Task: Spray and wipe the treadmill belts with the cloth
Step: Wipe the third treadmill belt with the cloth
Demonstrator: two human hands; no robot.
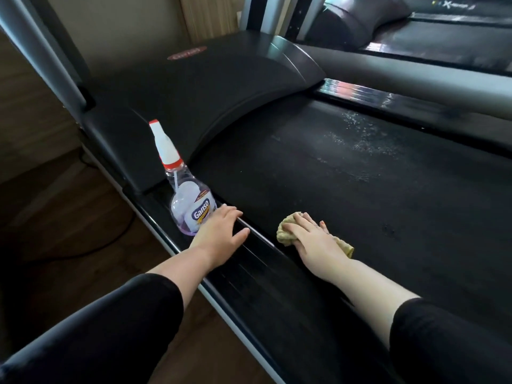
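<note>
A black treadmill belt (346,189) fills the middle of the view, with white spray droplets on its far right part. My right hand (310,234) lies flat with straight fingers on a crumpled tan cloth (285,228), pressing it onto the belt near its left edge. My left hand (221,231) rests with relaxed fingers on the treadmill's left side rail (257,261). Just beyond that hand a clear spray bottle (188,206) with a white and red nozzle stands upright on the rail; the hand is beside its base.
The black motor cover (194,87) rises at the belt's far end, with a grey upright post (41,51) at far left. A second treadmill (443,42) stands at the upper right. Wooden floor (69,217) and a dark cable lie to the left.
</note>
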